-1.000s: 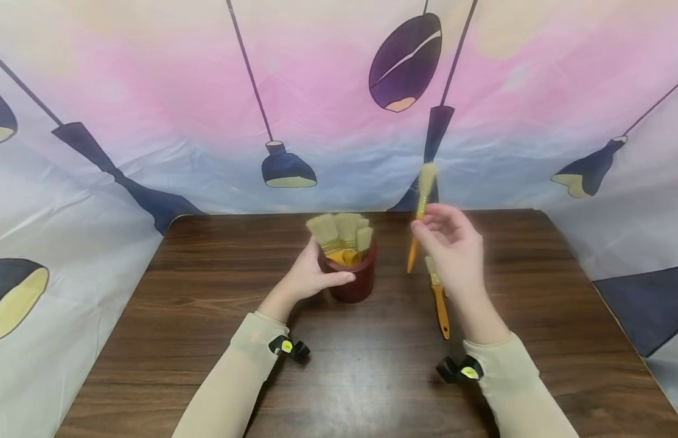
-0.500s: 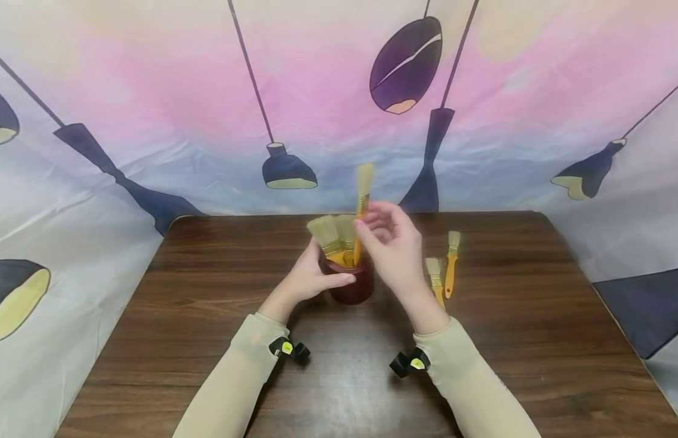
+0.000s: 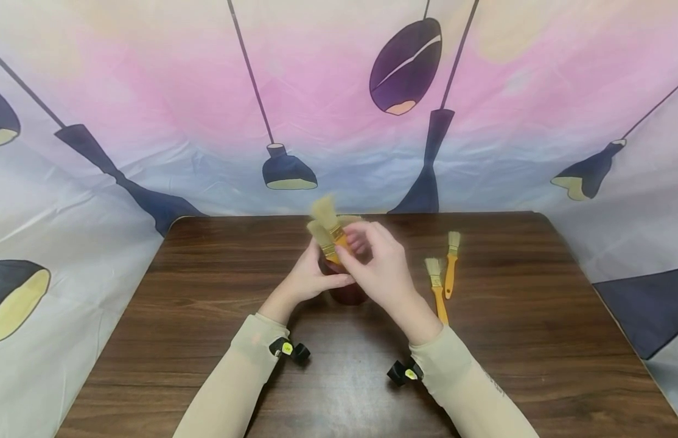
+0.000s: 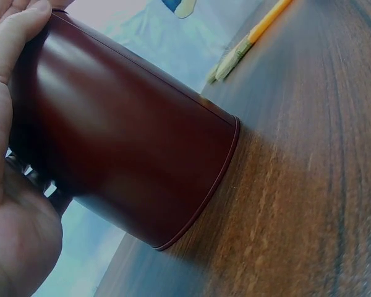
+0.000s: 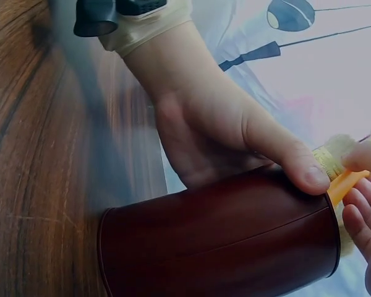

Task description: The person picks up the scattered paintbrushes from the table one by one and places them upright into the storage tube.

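Gripping the dark red cup (image 3: 347, 292) mid-table, the left hand (image 3: 308, 277) steadies it upright. Right hand (image 3: 380, 267) pinches a brush (image 3: 330, 228) directly over the mouth, handle down, bristles leaning far-left. Half a second ago that brush stood taller; now it has dropped lower. Two loose brushes (image 3: 443, 274) lie right.

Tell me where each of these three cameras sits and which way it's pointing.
Head: worn high, looking forward and down at the table; both forearms and hands show.
Left wrist: low beside the dark red cup, facing across it; left hand shows.
Right wrist: low, facing the cup; left hand and right hand's fingertips show.
Shared: the cup appears in all three views.
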Available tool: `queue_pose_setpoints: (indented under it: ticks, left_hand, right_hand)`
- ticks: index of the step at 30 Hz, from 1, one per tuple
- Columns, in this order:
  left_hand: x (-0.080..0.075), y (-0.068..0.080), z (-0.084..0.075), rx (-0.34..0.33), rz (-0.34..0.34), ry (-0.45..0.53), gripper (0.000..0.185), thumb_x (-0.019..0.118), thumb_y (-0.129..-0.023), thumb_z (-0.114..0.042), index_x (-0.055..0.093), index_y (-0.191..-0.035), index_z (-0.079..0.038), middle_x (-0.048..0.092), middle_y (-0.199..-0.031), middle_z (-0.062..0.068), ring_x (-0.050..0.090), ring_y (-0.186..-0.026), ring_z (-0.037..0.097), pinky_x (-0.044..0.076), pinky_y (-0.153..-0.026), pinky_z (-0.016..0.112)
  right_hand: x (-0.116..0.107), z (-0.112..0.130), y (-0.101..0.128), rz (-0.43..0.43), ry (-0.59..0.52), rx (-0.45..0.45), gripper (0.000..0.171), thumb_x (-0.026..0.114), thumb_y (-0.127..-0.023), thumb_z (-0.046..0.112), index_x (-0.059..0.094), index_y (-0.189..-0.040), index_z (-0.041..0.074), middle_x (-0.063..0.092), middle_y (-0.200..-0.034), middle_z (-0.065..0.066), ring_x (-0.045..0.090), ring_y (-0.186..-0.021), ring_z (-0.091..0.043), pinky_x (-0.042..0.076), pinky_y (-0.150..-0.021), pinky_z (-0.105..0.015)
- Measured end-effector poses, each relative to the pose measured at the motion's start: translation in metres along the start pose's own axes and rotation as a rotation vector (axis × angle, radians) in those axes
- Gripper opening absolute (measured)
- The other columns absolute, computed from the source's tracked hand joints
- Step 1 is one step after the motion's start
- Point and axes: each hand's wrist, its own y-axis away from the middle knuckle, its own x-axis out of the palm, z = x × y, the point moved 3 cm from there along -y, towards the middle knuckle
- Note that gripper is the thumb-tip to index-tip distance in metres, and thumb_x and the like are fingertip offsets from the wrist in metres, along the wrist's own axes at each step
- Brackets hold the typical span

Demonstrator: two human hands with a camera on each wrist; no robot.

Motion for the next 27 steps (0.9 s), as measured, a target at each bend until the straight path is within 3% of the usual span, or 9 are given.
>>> queue_pose_setpoints:
  ticks: [7, 12, 16, 21, 27]
  left_hand:
    - [-0.001, 0.0, 0.002, 0.039, 0.014, -0.037, 0.087, 0.09, -0.083, -0.015, 0.043, -0.156, -0.008, 0.059, -0.148, 0.012, 0.058, -0.132, 0.026, 0.048, -0.111, 0.048]
    - [0.0, -0.001, 0.003, 0.094, 0.025, -0.025, 0.075, 0.088, -0.083, -0.006, 0.052, -0.148, -0.006, 0.063, -0.143, 0.013, 0.059, -0.131, 0.025, 0.045, -0.116, 0.045]
    - [0.001, -0.002, 0.002, 0.122, 0.039, 0.005, 0.073, 0.086, -0.083, -0.002, 0.049, -0.146, -0.003, 0.062, -0.139, 0.016, 0.059, -0.129, 0.027, 0.046, -0.117, 0.047]
    - [0.0, -0.002, 0.001, 0.092, 0.031, 0.008, 0.088, 0.089, -0.082, -0.008, 0.039, -0.154, -0.007, 0.059, -0.144, 0.013, 0.058, -0.133, 0.025, 0.046, -0.116, 0.046]
    - [0.0, -0.002, 0.003, 0.064, 0.015, 0.003, 0.096, 0.096, -0.081, -0.012, 0.039, -0.158, -0.01, 0.055, -0.154, 0.01, 0.054, -0.142, 0.027, 0.041, -0.121, 0.053]
  right_hand:
    - [0.0, 0.003, 0.003, 0.079, 0.133, -0.1, 0.029, 0.09, -0.089, 0.007, 0.075, -0.114, 0.005, 0.076, -0.102, -0.006, 0.066, -0.094, -0.021, 0.057, -0.079, -0.035]
    - [-0.002, 0.002, 0.004, 0.126, 0.203, -0.103, 0.03, 0.094, -0.087, 0.012, 0.076, -0.11, 0.006, 0.078, -0.103, -0.005, 0.065, -0.098, -0.023, 0.055, -0.082, -0.037]
    - [-0.005, 0.0, 0.004, 0.141, 0.176, -0.083, 0.036, 0.097, -0.084, 0.017, 0.076, -0.111, 0.007, 0.077, -0.104, -0.004, 0.065, -0.1, -0.022, 0.055, -0.084, -0.037]
    - [-0.014, -0.003, 0.004, 0.129, 0.097, -0.09, 0.037, 0.098, -0.083, 0.017, 0.076, -0.112, 0.008, 0.075, -0.103, -0.001, 0.064, -0.1, -0.018, 0.057, -0.082, -0.035]
    - [-0.027, -0.01, 0.005, 0.105, 0.069, -0.086, 0.041, 0.098, -0.081, 0.014, 0.076, -0.114, 0.008, 0.074, -0.104, -0.001, 0.068, -0.094, -0.018, 0.06, -0.078, -0.034]
